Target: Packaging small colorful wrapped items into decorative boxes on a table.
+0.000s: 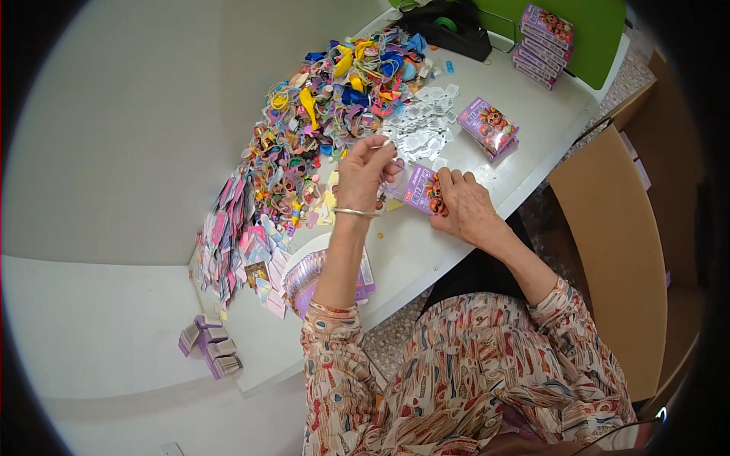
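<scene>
My right hand (465, 204) grips a small purple printed box (420, 188), tilted above the white table (407, 251). The end of the box facing my left hand seems to stand open, with a pale flap there. My left hand (363, 173), with a bangle at its wrist, is closed in a pinch just left of that end. A small white piece shows at its fingertips; its kind is too small to make out. Just beyond my hands lies a spread of small white packets (426, 125). Yellowish cards lie partly hidden under my left hand.
A heap of colourful trinkets, bands and balloons (308, 106) covers the far left. Folded cards (232, 228) and a fanned stack (304, 277) lie nearer. Purple boxes (489, 125) sit right, more stacked (544, 45) behind. A cardboard carton (608, 266) stands beside the table.
</scene>
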Motion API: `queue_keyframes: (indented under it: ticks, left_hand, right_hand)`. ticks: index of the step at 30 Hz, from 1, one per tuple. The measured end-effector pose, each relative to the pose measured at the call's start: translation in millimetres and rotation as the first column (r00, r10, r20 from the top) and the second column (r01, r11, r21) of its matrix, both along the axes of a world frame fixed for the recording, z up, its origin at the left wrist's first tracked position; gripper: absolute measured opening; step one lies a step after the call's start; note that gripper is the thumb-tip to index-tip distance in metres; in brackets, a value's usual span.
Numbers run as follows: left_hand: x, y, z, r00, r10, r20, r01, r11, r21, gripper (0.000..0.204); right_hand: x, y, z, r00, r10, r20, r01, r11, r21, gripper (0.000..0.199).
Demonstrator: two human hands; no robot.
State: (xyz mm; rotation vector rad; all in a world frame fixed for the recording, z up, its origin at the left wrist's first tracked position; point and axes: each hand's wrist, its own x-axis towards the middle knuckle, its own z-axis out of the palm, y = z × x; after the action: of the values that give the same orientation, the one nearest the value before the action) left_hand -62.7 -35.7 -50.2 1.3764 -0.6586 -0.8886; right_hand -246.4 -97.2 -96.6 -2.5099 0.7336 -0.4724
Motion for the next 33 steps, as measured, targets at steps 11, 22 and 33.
queue_keyframes:
  ticks: [11, 22, 33]
  left_hand:
    - [-23.9, 5.7, -15.8, 0.818, 0.015, 0.575, -0.045, 0.998, 0.038, 0.020]
    - [-25.7, 10.5, -14.4, 0.643, -0.022, 0.766, -0.101, 0.988, 0.113, 0.017]
    - [-27.9, 14.0, -4.0, 0.460, 0.059, 0.886, 0.086, 0.990, -0.111, 0.028]
  right_hand:
    - [-6.8, -4.9, 1.9, 0.996, 0.002, 0.084, -0.018, 0.981, 0.191, 0.061]
    - [-12.8, 0.5, -1.1, 0.995, -0.022, 0.094, 0.011, 0.993, 0.121, 0.069]
    - [-13.1, -1.1, -5.1, 0.982, -0.060, 0.180, 0.038, 0.991, 0.126, 0.064]
